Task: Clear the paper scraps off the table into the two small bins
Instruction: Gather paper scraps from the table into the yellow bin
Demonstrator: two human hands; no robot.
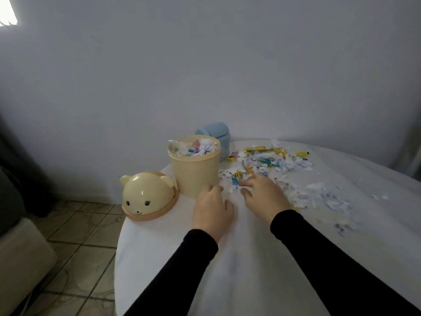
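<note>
Roughly halfway: beige bin (193, 165) heaped full, lid off; many paper scraps (273, 165) left on table (250, 258). Left hand (211, 213) and right hand (264, 195) spread flat, gathering.

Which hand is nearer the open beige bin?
Left. The left hand sits at the base of the beige bin; the right hand is farther right, on the paper scraps.

Dim, soft, blurry wide-angle view (bright glare top left)
</note>
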